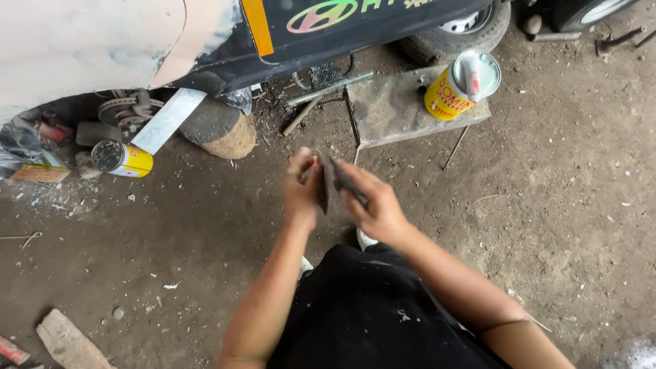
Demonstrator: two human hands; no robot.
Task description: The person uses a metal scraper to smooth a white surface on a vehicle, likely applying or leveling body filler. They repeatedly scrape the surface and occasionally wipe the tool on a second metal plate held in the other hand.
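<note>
Over the dirt floor (171,225), at frame centre, both hands grip one dark, flat sheet (331,179) held on edge between them. The left hand (301,188) has its fingers (305,164) curled onto the sheet's left face; the right hand (374,205) pinches the right face, fingers closed along its edge. Just beyond the hands stands a low stool (396,109) bearing a yellow can (456,85), its lid end tilted toward the camera. Well left, a second yellow can (124,158) lies on its side near a wooden block (220,128), beneath a partly sanded car body (102,41).
</note>
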